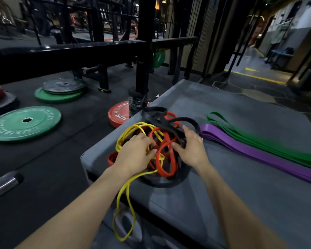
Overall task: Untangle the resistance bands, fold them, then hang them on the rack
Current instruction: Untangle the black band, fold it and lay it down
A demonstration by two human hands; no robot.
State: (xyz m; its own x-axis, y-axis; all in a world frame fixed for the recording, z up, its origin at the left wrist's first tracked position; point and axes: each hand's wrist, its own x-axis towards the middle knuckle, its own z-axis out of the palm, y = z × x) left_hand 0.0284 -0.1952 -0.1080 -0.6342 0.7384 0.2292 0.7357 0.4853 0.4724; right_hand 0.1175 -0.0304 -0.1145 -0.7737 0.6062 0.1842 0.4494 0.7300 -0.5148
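A tangle of resistance bands lies on the near left corner of a grey padded box (pixel 223 186). In it are a yellow band (pixel 127 191) that droops over the box's edge, a red band (pixel 169 159) and a wide black band (pixel 162 119). My left hand (pixel 135 153) rests on the yellow and red loops with its fingers curled into them. My right hand (pixel 190 148) pinches the black band at the tangle's right side. To the right lie a purple band (pixel 255 151) and a green band (pixel 269 141), each laid flat and folded.
A black steel rack (pixel 142 51) with a horizontal bar stands behind the box. Green weight plates (pixel 23 123), a red plate (pixel 118 114) and a stacked plate pile (pixel 61 90) lie on the black floor at left. A metal barbell end (pixel 4 184) lies at lower left.
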